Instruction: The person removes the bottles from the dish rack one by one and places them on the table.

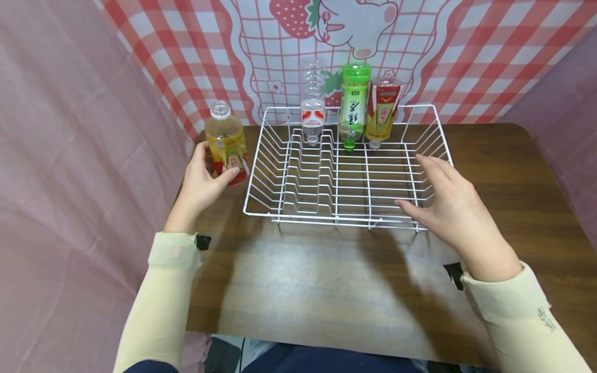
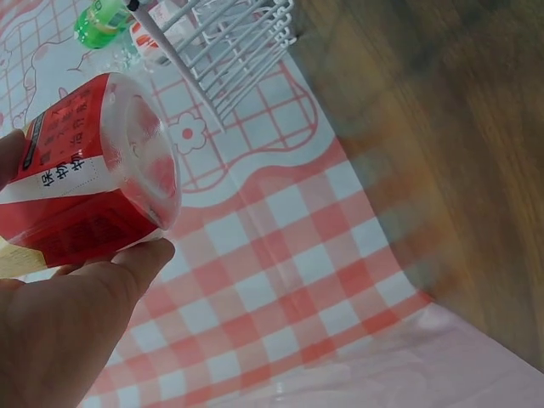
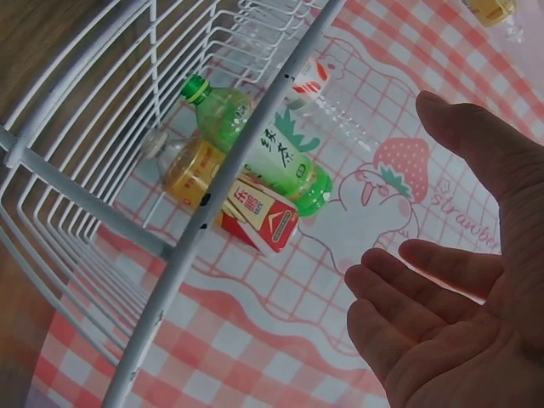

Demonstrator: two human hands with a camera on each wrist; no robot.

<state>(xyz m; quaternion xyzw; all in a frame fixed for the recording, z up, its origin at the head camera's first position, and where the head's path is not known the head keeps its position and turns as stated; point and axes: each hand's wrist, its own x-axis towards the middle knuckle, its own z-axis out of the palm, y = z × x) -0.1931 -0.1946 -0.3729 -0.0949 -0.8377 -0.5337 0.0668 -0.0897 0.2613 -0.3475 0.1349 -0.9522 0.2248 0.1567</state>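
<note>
My left hand grips a clear plastic bottle with a yellow and red label, neck up, left of the white wire dish rack. In the left wrist view the bottle's base faces the camera. Along the rack's back side, several bottles stand neck down: a clear bottle with a red and white label, a green tea bottle and a red and yellow labelled bottle. Over the rack's right side, my right hand has its fingers spread and holds nothing.
The rack stands on a brown wooden table. Behind it hangs a red and white checked cloth with strawberry drawings. Pink curtains close off both sides.
</note>
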